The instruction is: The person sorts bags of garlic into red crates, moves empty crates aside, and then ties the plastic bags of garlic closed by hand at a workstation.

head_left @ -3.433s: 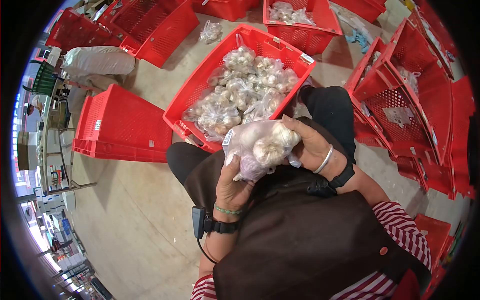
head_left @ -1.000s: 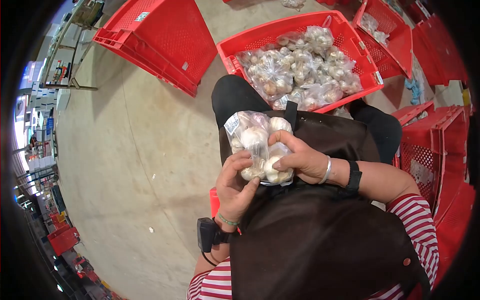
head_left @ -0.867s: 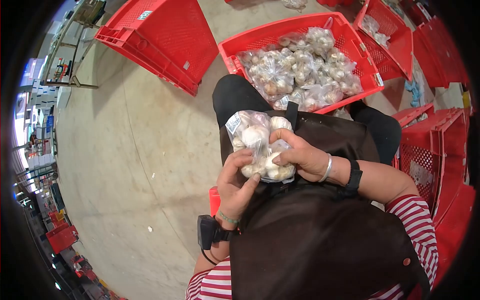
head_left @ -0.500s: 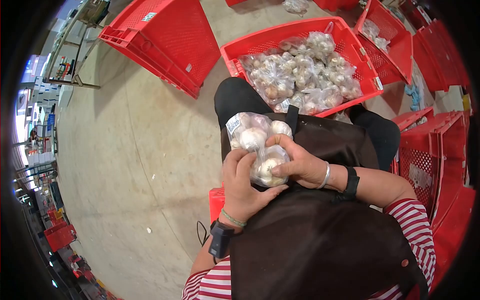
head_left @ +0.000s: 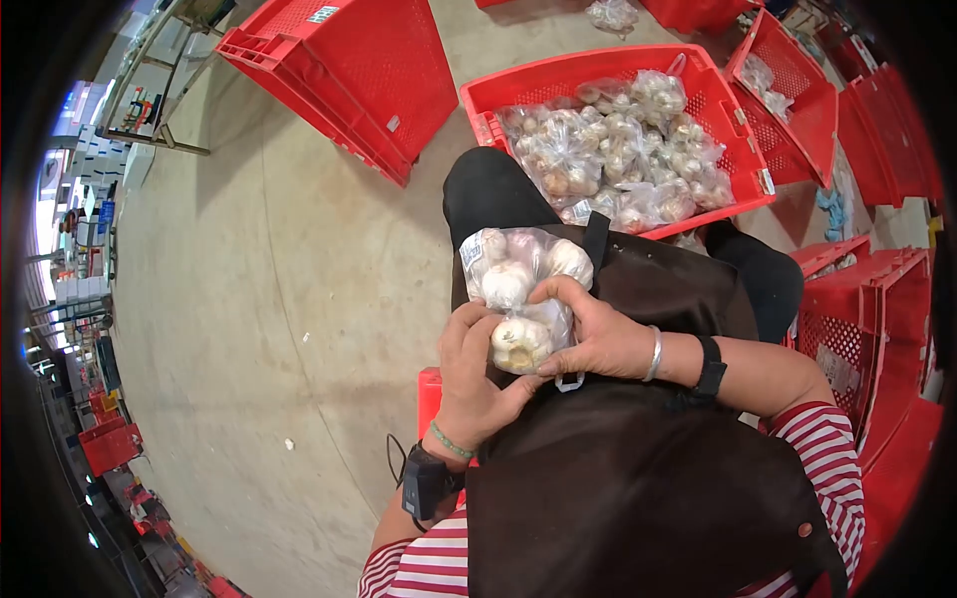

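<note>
A clear plastic bag of garlic rests on my lap over a dark apron. My left hand grips its left side, fingers curled against the plastic near the lower bulb. From the right, my right hand holds the same bag, its thumb low by the bulb's root end and its fingers at the middle. A label shows at the bag's upper left. Below the right thumb a small loop of plastic sticks out. Beyond my knees a red crate holds several similar bags of garlic.
An upright red crate stands at the upper left. More red crates are stacked at my right, and a tilted one holds bags. A metal rack is at the far left. Small white scraps lie on the concrete floor.
The lower bulb has turned so its root end now shows. My right thumb has moved down to the bag's bottom edge, where a plastic loop now shows. The whole view has shifted slightly.
</note>
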{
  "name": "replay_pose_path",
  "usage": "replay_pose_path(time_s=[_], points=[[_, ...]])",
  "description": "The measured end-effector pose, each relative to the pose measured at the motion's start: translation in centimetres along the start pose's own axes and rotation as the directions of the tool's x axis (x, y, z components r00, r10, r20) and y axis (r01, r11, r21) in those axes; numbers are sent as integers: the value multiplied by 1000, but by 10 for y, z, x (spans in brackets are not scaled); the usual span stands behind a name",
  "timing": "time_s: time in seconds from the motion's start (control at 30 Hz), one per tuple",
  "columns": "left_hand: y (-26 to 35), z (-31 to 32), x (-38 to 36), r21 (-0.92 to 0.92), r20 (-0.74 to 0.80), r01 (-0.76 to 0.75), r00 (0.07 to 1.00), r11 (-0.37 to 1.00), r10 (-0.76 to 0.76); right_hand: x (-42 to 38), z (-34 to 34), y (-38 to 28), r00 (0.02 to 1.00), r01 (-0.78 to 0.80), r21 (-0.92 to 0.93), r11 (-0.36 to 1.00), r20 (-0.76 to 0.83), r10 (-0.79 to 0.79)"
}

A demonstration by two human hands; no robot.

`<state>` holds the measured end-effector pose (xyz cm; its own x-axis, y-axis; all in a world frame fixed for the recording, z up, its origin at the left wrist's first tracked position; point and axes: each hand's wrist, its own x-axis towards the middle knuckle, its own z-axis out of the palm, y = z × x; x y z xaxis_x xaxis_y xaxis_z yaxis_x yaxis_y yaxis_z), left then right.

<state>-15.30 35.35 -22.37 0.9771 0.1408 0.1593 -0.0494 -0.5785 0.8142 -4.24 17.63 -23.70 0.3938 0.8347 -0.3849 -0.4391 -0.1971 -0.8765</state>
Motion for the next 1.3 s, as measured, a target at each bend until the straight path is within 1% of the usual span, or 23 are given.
replay_pose_path(time_s=[0.03, 0.1, 0.13, 0.17, 0.2, 0.23, 0.3, 0.37, 0.43, 0.57, 0.67, 0.73, 0.83, 0.87, 0.9, 0.93, 0.97, 1.0, 1.07, 1.13, 1.2, 1.23, 1.3], points=[[-1, 1, -1, -4, 1, 4, 1000, 1000, -4, -2, -1, -6, 1000, -6, 1, 1000, -1, 6], [-1, 2, -2, -83, -2, 47, 999, 995, -48, -7, -2, -21, 998, -43, -169, 985, 42, 51], [0, 2, -1, -87, 0, 51, 999, 995, -51, -8, -3, -22, 998, -49, -167, 985, 41, 56], [3, 2, 1, -55, -24, 19, 1000, 998, -21, -9, -4, -23, 989, -117, 42, 992, 96, 113], [5, 2, 3, -23, -48, -13, 999, 1000, 11, -10, -5, -24, 975, -192, 244, 951, 161, 155], [2, 2, 4, -25, -48, -10, 999, 1000, 9, -10, -3, -28, 974, -204, 302, 931, 158, 162], [-3, 0, 4, 210, -43, -146, 986, 967, 159, -10, 0, -24, 977, -202, 320, 926, 129, 169], [2, 2, 9, 200, -33, -151, 986, 968, 161, -9, 1, -22, 979, -201, 341, 919, 98, 178], [5, 3, 10, 190, -25, -155, 986, 970, 163, -9, 2, -24, 967, -250, 370, 895, 56, 247], [5, 8, 12, 188, -16, -184, 982, 965, 190, -12, 1, -29, 955, -289, 389, 875, 54, 292], [4, 14, 17, 157, -23, -210, 976, 965, 216, -10, 3, -22, 959, -267, 360, 894, 5, 285], [4, 16, 18, 146, -28, -218, 974, 965, 225, -6, 3, -11, 981, -163, 304, 939, -50, 186], [2, 17, 19, 178, 1, -234, 971, 956, 238, -5, -1, -9, 976, -197, 254, 947, -38, 213], [-1, 18, 16, 70, -46, -151, 987, 986, 154, -6, -4, -12, 977, -194, 255, 947, -41, 211], [-3, 19, 15, -40, -84, -68, 994, 997, 64, -8, -6, -22, 969, -234, 456, 859, 40, 243], [-4, 17, 14, -36, -83, -71, 994, 997, 67, -9, -8, -28, 959, -276, 629, 727, 128, 254], [-6, 15, 13, -133, -87, 6, 996, 991, -18, -7, -14, -21, 955, -296, 633, 715, 188, 229], [-9, 13, 13, -229, -83, 82, 991, 970, -103, -6, -14, -16, 956, -294, 633, 716, 191, 223], [-9, 12, 13, -256, -68, 98, 991, 962, -119, -9, -10, -10, 990, -49, 401, 915, 138, -7], [-5, 11, 15, -281, -65, 142, 984, 949, -166, -10, -5, -10, 990, -67, 368, 927, 140, 16], [-6, 13, 16, -261, -60, 141, 985, 955, -162, -8, -2, -1, 999, 21, 153, 988, 34, -27], [-7, 15, 17, -243, -57, 144, 985, 959, -162, -8, -2, 3, 999, 27, 151, 988, 33, -33], [-8, 18, 18, -243, -62, 142, 985, 960, -161, -6, -1, 9, 995, 83, 0, 997, -62, -83]])
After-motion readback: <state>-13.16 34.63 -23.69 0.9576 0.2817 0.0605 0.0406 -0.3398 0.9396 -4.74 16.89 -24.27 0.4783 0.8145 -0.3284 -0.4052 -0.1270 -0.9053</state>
